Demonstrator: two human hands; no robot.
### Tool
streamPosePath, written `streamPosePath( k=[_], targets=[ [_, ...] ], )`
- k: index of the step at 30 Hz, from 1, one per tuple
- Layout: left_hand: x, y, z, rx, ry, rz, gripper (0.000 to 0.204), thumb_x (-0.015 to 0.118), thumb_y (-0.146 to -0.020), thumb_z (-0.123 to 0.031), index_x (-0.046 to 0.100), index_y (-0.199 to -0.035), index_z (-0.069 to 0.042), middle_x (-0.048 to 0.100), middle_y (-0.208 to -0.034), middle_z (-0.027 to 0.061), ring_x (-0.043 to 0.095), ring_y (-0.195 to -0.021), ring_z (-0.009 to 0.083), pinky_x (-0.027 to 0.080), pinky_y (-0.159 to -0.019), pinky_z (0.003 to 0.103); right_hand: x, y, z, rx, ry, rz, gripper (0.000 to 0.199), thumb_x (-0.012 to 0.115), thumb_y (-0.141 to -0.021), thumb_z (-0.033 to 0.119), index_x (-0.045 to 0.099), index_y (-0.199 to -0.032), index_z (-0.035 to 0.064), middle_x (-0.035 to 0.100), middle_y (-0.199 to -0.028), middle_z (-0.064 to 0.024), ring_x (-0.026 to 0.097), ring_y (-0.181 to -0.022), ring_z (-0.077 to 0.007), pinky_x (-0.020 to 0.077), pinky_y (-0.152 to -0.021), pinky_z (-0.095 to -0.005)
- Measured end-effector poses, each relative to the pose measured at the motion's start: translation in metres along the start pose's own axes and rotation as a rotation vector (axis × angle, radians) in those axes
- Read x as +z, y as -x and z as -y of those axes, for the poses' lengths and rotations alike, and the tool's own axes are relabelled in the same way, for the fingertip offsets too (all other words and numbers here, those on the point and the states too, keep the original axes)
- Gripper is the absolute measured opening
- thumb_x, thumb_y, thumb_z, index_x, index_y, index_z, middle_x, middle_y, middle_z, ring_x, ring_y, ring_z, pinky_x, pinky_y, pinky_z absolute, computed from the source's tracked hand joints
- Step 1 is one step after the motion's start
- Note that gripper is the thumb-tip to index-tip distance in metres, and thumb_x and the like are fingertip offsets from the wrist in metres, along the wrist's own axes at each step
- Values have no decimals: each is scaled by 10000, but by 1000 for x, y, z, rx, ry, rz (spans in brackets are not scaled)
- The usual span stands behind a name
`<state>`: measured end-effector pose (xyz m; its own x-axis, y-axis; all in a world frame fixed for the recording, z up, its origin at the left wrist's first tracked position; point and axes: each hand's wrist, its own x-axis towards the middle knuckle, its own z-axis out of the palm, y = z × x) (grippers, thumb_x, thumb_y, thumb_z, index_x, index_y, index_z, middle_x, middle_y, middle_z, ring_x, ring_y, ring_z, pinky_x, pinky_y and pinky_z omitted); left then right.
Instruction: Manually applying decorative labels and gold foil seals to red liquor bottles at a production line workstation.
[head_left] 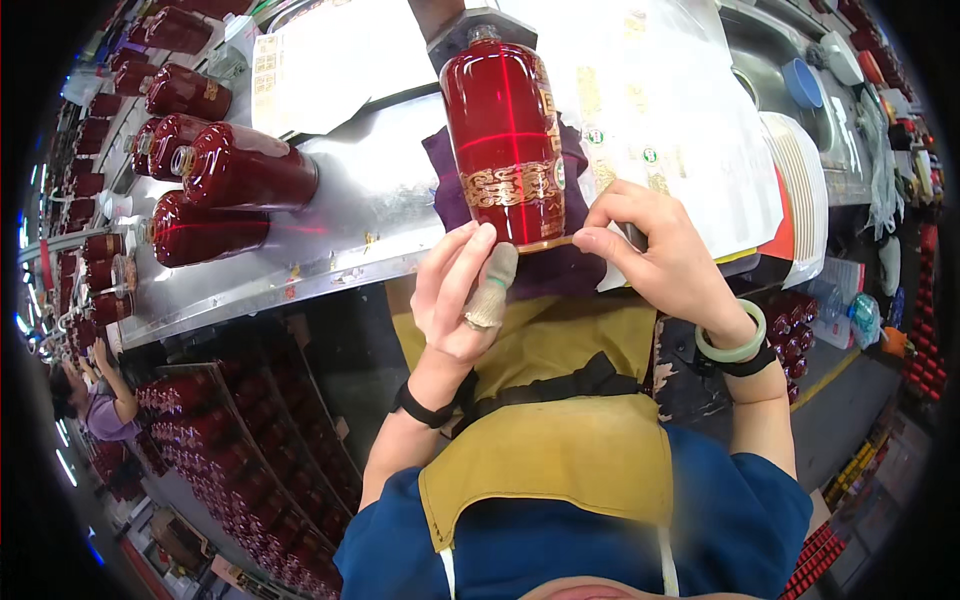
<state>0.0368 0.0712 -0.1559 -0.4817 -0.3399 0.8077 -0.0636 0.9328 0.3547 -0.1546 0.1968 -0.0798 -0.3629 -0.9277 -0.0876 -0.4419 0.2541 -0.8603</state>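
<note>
A red glass bottle (495, 115) with gold ornament lies on a dark purple cloth (448, 190), its base toward me. Its neck meets a dark metal block (470, 28), and thin red light lines cross on its side. My left hand (455, 295) is closed at the lower left of the base, fingertips against the glass; a pale cloth cover wraps one finger. At the base's lower right, my right hand (650, 245) is closed, thumb and forefinger almost together. Something dark shows in its palm, too hidden to name. A pale green bangle (742, 335) circles that wrist.
Several red bottles (250, 165) lie at the left on the metal worktop (365, 225). White printed sheets (690, 130) cover the right side, beside an orange sheet (783, 220). Crates of red bottles (220, 465) stand below left. Another person (105, 405) is at far left.
</note>
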Motion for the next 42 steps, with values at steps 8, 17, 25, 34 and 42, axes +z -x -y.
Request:
streamPosePath(
  k=[8, 17, 25, 34, 42],
  targets=[
    [5, -4, -5, -19, -98, 9, 301, 766, -836, 76, 726, -1114, -32, 681, -1241, 133, 677, -1083, 325, 598, -825, 396, 4, -7, -3, -9, -31, -3, 213, 751, -938, 193, 703, -889, -9, 626, -789, -148, 587, -686, -279, 449, -654, -388],
    [7, 2, 3, -203, 71, -38, 347, 813, -764, 142, 716, -1089, 68, 742, -1090, 194, 737, -1012, 333, 614, -883, 390, 4, -6, 6, -67, -20, -28, 117, 747, -918, 76, 682, -892, -18, 642, -797, -97, 601, -710, -209, 460, -664, -331],
    [3, 2, 5, -48, 34, 8, 361, 771, -786, 158, 682, -1131, 106, 725, -1149, 217, 723, -1046, 377, 617, -913, 406, 3, -3, -1, 3, -18, -36, 185, 768, -924, 163, 699, -887, -5, 613, -775, -115, 571, -667, -240, 449, -643, -371],
    [12, 4, 0, -123, 108, -37, 377, 742, -836, 153, 664, -1203, 115, 701, -1211, 243, 705, -1093, 348, 586, -964, 422, 0, 3, 3, -47, 7, -44, 180, 770, -921, 150, 688, -876, -4, 600, -772, -109, 571, -670, -235, 442, -635, -374],
    [6, 2, -2, -70, 11, 8, 437, 760, -825, 140, 643, -1245, 113, 669, -1270, 208, 673, -1146, 360, 579, -1000, 412, 3, 1, -6, 1, -4, -78, 191, 762, -930, 162, 687, -880, -7, 605, -790, -112, 575, -666, -231, 448, -638, -368]
  ],
)
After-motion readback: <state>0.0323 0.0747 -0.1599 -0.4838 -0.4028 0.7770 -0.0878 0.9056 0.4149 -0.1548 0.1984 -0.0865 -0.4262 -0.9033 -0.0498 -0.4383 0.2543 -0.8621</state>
